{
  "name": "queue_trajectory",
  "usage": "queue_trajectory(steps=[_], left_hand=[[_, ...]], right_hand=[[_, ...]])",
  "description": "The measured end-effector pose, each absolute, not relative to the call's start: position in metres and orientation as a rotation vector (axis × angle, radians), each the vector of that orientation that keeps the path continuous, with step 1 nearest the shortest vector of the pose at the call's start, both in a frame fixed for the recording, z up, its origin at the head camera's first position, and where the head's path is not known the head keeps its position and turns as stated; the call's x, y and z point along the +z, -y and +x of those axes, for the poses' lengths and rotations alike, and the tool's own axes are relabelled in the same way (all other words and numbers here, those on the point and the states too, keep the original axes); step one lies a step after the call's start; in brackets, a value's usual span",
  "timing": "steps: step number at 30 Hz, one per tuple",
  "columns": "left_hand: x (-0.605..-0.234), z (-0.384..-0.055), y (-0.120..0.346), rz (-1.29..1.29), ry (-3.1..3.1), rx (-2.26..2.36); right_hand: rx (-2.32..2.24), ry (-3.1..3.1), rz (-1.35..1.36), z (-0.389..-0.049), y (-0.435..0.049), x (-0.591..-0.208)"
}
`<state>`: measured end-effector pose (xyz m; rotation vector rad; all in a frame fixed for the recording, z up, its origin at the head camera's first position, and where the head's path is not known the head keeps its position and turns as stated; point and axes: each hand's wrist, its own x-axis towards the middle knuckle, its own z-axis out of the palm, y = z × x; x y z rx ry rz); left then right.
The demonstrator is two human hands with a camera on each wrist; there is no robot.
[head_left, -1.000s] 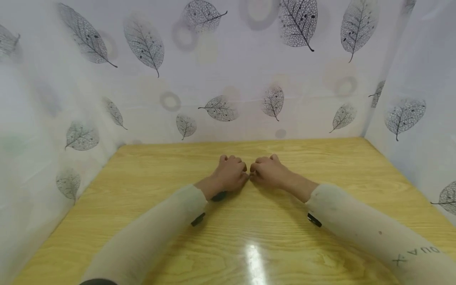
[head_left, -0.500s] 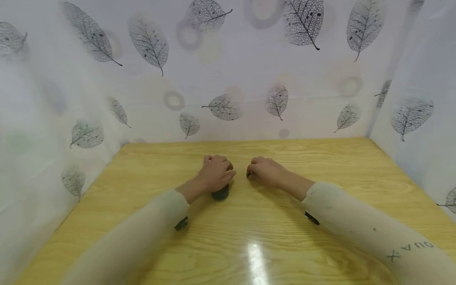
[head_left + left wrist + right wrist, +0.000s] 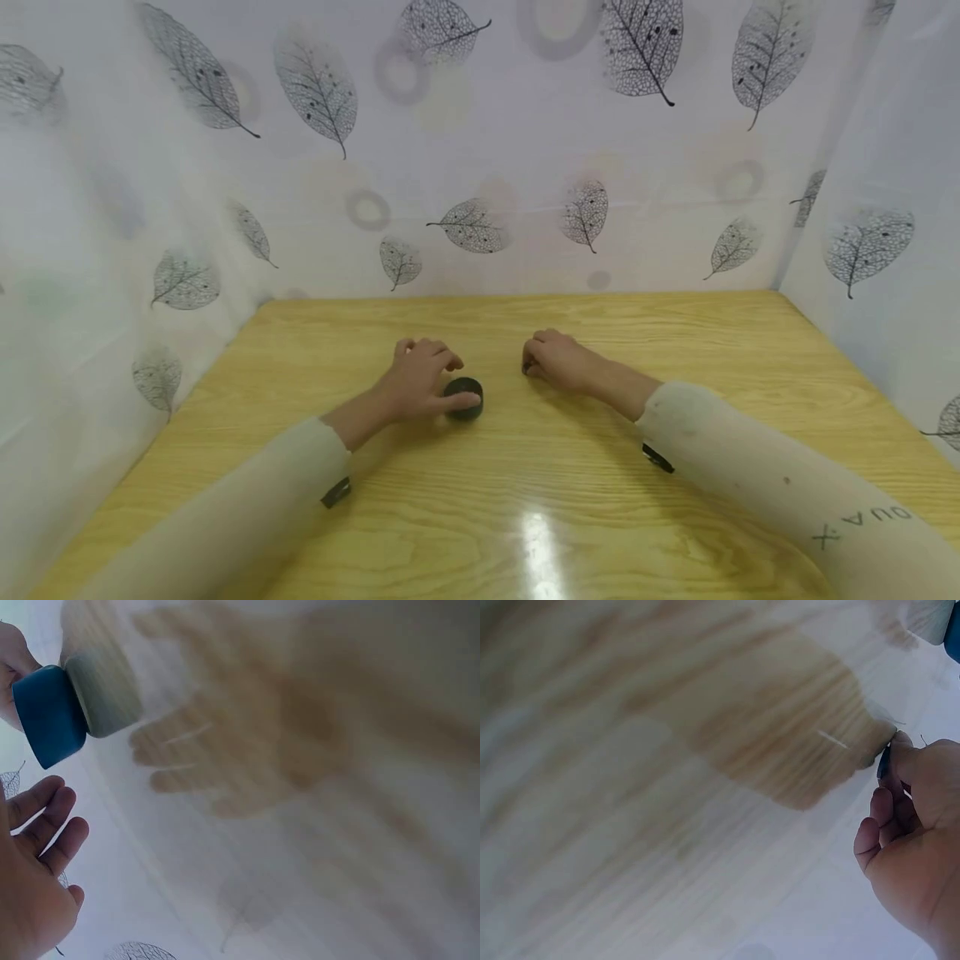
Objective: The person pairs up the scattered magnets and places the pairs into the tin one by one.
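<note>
Standing on the wooden table [image 3: 480, 500] is a short, dark blue round thing [image 3: 459, 387], like a thick disc; its exact kind is unclear. My left hand [image 3: 414, 385] is around its left side with spread, relaxed fingers, and the thumb lies across it in the head view. In the left wrist view the blue round thing [image 3: 49, 716] shows between thumb and fingers, with a gap to the fingers. To the right, my right hand [image 3: 562, 362] pinches a small, thin dark blue piece [image 3: 884, 762] between thumb and finger, close to the tabletop; the hand mostly hides it in the head view.
White cloth [image 3: 480, 150] printed with grey leaves hangs behind the table and along both sides. The glossy tabletop reflects the hands and a bright light. Dark wrist devices [image 3: 657, 457] sit under both pale sleeves.
My left hand has moved left, away from the right hand, and its fingers have spread, uncovering the blue round thing. The right hand stays nearly in place with the small piece.
</note>
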<state>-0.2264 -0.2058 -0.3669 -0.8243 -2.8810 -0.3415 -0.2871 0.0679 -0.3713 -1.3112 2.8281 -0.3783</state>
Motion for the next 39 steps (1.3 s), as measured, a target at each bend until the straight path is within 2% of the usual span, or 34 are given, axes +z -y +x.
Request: queue_trajectory(steps=[10, 25, 39], left_hand=[[-0.371, -0.214, 0.219, -0.932, 2.843, -0.274], [-0.375, -0.220, 0.214, -0.939, 2.849, -0.208], [-0.374, -0.230, 0.194, -0.922, 2.869, -0.189]], right_hand=[[-0.336, -2.882, -1.370, -0.287, -0.067, -0.373], [-0.393, -2.902, -1.425, -0.287, -0.067, -0.369], [-0.600, -2.943, -1.647, -0.285, -0.059, -0.366]])
